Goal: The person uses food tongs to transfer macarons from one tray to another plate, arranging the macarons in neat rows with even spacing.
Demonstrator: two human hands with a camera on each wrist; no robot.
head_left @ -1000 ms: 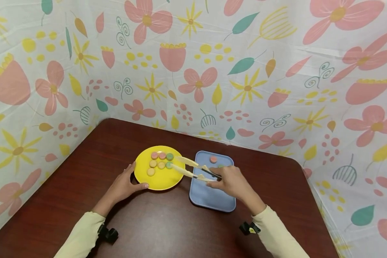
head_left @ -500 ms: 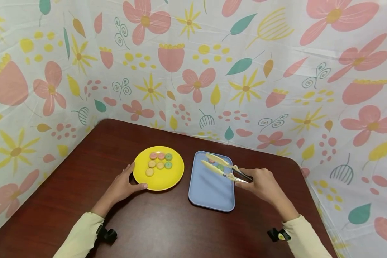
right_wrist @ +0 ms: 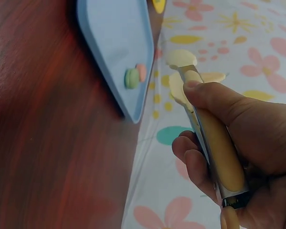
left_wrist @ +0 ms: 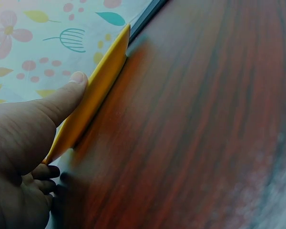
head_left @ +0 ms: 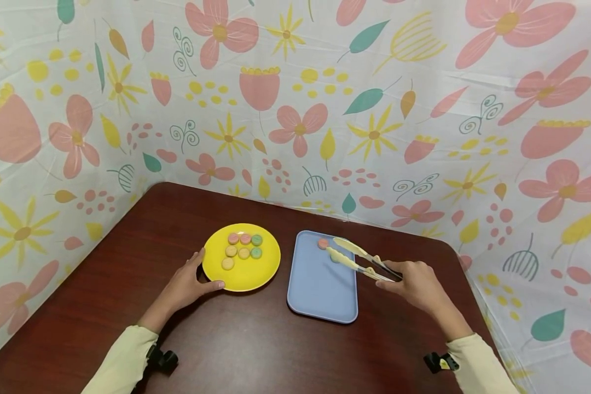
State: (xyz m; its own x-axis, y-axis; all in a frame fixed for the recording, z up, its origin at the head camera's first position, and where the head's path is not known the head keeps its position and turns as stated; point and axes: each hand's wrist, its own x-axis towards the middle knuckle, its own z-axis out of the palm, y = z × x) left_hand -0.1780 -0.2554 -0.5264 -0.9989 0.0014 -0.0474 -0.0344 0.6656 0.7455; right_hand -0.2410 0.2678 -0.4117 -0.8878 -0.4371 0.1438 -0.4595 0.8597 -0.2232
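Observation:
My left hand (head_left: 182, 282) holds the rim of a round yellow plate (head_left: 246, 276); in the left wrist view the thumb lies along the plate's edge (left_wrist: 93, 98) and the fingers curl beneath it. Small pink, cream and green macarons (head_left: 243, 253) sit in rows on the plate. In my right hand (head_left: 418, 284) I grip a pair of tongs (head_left: 369, 262) with cream tips, spread apart and holding nothing. Those tips hover over the right part of a blue tray (head_left: 320, 290), partly covering a green macaron (right_wrist: 132, 78). Beside it lies a pink macaron (head_left: 322, 243).
The plate and tray stand side by side on a dark wooden table (head_left: 246, 339), a narrow gap between them. Behind and to the left hangs a flowered sheet (head_left: 295, 164) along the table's edges.
My right hand has drawn the tongs from over the plate rightward to the tray, leaving a green macaron on the plate where their tips were. My left hand keeps its place.

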